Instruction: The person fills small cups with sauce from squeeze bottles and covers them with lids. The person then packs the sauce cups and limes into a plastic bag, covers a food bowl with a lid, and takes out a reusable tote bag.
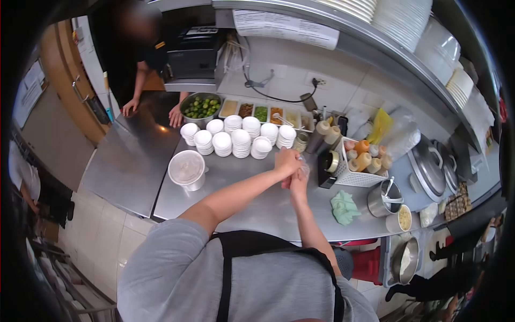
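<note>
My left hand point(288, 162) and my right hand point(296, 181) meet above the steel counter, both with fingers closed. A crumpled piece of clear plastic point(304, 166) shows between and beside them; whether it is a bag or a glove I cannot make out. Just left of my hands stand stacks of small white cups point(261, 147) in two rows. Farther left is a white tub point(186, 167) with a translucent lid. To the right of my hands is a dark box-like holder point(326, 174) with a pale-lidded jar on it.
A steel bowl of green limes point(201, 107) and trays of toppings point(261, 113) line the back. At right stand a white basket of sauce bottles point(360, 174), a green cloth point(345, 207), a metal pot point(380, 199) and large lidded pots point(427, 166). Another person's hands point(176, 115) rest at the far left.
</note>
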A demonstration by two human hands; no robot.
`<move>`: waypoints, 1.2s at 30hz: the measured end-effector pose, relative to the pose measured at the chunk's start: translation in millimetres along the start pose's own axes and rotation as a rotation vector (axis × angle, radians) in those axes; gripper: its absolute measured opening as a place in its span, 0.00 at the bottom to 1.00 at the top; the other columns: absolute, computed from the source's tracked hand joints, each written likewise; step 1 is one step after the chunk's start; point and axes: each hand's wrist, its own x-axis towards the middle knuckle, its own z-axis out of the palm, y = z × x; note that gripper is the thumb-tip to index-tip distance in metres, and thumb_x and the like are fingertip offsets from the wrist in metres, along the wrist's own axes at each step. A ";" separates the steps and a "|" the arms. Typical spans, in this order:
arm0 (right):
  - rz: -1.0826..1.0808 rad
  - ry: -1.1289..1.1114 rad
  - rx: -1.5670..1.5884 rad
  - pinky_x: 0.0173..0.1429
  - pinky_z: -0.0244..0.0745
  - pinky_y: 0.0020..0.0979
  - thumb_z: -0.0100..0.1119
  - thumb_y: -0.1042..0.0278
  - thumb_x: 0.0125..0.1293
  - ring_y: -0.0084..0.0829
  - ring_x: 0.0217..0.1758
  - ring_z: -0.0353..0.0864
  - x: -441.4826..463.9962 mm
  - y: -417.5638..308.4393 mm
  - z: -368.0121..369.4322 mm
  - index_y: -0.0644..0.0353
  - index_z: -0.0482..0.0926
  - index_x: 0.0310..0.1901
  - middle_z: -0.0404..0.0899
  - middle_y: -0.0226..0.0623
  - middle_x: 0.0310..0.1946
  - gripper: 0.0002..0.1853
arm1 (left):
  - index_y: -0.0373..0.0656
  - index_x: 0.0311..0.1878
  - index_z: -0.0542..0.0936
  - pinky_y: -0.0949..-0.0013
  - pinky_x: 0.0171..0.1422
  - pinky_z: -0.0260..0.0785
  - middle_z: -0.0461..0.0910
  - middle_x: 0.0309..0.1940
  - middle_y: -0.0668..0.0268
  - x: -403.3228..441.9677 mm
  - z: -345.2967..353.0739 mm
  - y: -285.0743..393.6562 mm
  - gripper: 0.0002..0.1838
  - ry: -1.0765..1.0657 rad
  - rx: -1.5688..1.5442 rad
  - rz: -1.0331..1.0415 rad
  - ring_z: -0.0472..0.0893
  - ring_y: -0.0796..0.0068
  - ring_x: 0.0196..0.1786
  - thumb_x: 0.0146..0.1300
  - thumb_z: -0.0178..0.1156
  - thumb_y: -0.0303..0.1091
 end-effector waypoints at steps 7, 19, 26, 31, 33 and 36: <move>-0.158 -0.095 -0.465 0.14 0.63 0.23 0.47 0.65 0.64 0.21 0.10 0.70 -10.6 18.8 16.9 0.62 0.75 0.26 0.71 0.34 0.10 0.13 | 0.48 0.27 0.83 0.59 0.42 0.65 0.78 0.29 0.59 -36.7 -31.8 -28.5 0.10 0.032 0.225 -0.042 0.74 0.58 0.40 0.42 0.63 0.42; -0.894 0.061 -1.210 0.35 0.71 0.36 0.56 0.70 0.54 0.43 0.29 0.75 -29.8 -23.6 11.1 0.60 0.77 0.26 0.77 0.41 0.30 0.04 | 0.50 0.28 0.83 0.61 0.47 0.60 0.78 0.30 0.62 -25.1 -15.9 -46.1 0.08 -0.026 0.241 -0.024 0.71 0.62 0.45 0.44 0.63 0.40; -0.637 0.004 -0.514 0.39 0.71 0.29 0.53 0.67 0.60 0.29 0.35 0.77 -20.3 -29.8 -12.5 0.63 0.76 0.30 0.77 0.38 0.34 0.08 | 0.48 0.29 0.83 0.62 0.47 0.63 0.78 0.29 0.66 -36.3 -41.8 -21.5 0.09 -0.005 -0.123 0.011 0.70 0.62 0.47 0.42 0.65 0.38; -0.064 -0.299 0.108 0.41 0.70 0.25 0.47 0.67 0.64 0.21 0.36 0.74 -20.8 -50.8 -17.0 0.61 0.74 0.37 0.75 0.31 0.33 0.09 | 0.47 0.30 0.80 0.63 0.47 0.58 0.78 0.34 0.74 -50.5 -62.1 -2.4 0.08 0.168 -0.053 0.499 0.69 0.67 0.44 0.43 0.64 0.34; -0.024 -0.302 0.131 0.42 0.69 0.25 0.47 0.66 0.64 0.21 0.37 0.73 -26.3 -64.3 -14.5 0.61 0.74 0.35 0.75 0.30 0.33 0.08 | 0.47 0.30 0.80 0.63 0.47 0.57 0.78 0.34 0.75 -55.8 -71.3 6.3 0.08 0.188 -0.002 0.570 0.69 0.68 0.44 0.43 0.63 0.34; 0.005 -0.347 0.174 0.43 0.68 0.24 0.47 0.67 0.64 0.21 0.38 0.73 -29.5 -70.6 -10.4 0.61 0.74 0.35 0.75 0.29 0.33 0.08 | 0.46 0.29 0.79 0.64 0.47 0.56 0.77 0.31 0.74 -61.2 -82.2 12.6 0.07 0.232 0.040 0.675 0.69 0.69 0.44 0.43 0.62 0.32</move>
